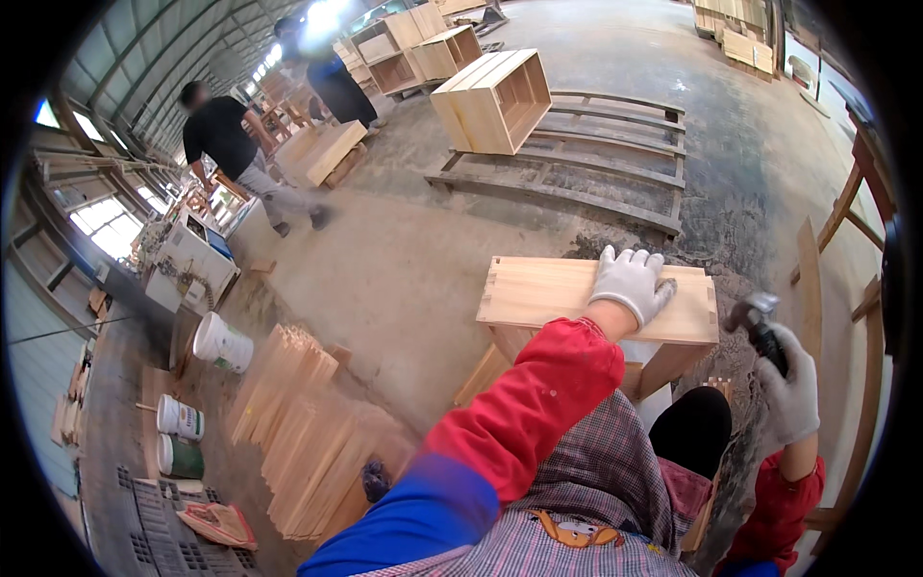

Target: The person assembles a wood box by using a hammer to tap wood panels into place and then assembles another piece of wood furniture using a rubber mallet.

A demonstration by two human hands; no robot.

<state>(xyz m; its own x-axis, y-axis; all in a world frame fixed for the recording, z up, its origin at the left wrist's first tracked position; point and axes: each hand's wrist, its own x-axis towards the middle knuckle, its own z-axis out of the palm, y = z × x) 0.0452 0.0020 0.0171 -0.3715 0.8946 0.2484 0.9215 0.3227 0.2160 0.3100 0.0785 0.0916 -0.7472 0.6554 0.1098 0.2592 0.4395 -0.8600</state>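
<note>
A pale wooden box (pixel 548 293) with jointed corners stands in front of me, one smooth side facing up. My left hand (pixel 630 286), in a white glove, lies flat on that top panel with its fingers stretched toward the far edge. To the right of the box my gloved right hand (pixel 790 389) grips a hammer (pixel 764 332) by its black handle. The hammer's metal head is raised, close to the box's right end but apart from it, and slightly blurred. Below the top panel, my left forearm hides part of the box.
Stacked wooden boards (pixel 317 452) lie on the floor to the left. White buckets (pixel 223 341) stand beyond them. Ahead, a wooden crate (pixel 495 101) rests on a slatted pallet (pixel 606 168). Two people, one in a black shirt (pixel 223 139), are at the far left. A wooden frame (pixel 870 317) stands at right.
</note>
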